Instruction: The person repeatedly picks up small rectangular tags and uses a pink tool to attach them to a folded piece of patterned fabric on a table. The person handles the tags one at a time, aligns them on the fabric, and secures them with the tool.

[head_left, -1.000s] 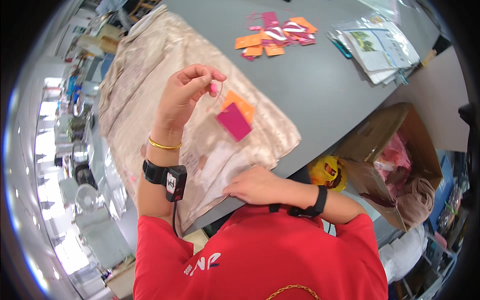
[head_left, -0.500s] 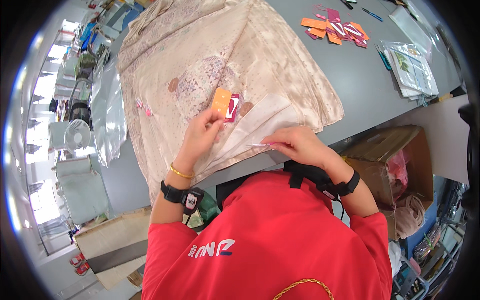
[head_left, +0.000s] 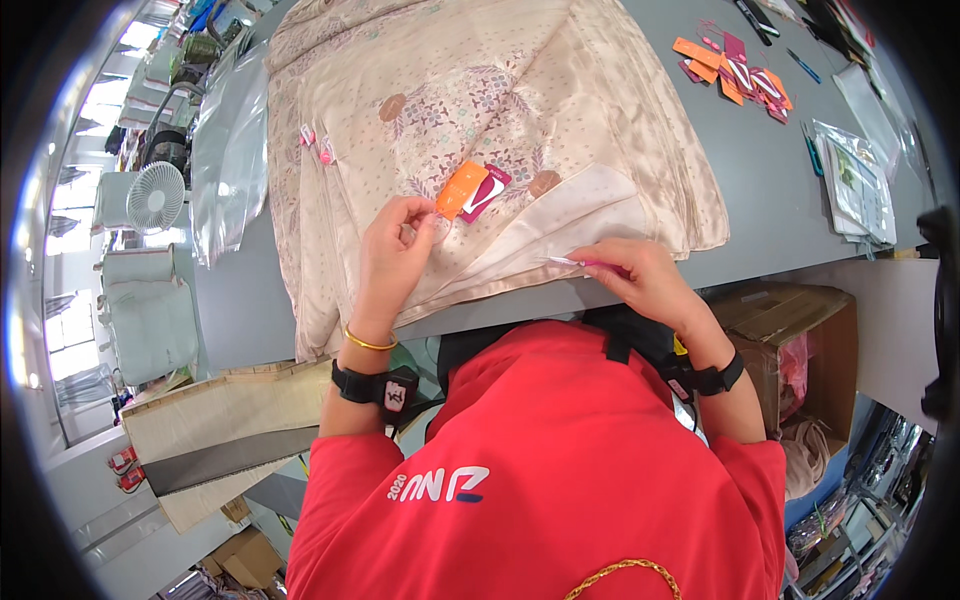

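1. Near the table's front edge, head view: left hand pinching the orange tag and magenta tag atop the folded beige fabric.
2. Right hand closed on a thin pink tool at the fabric's front hem.
3. Likely light, stiff card tags; best held by edges. Fabric soft, slippery.

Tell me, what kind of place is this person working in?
It looks like a textile packing workshop. A stack of folded patterned fabric lies on a long grey table, the left hand holds paper tags on it, more tags lie in a pile, and a cardboard box stands below.
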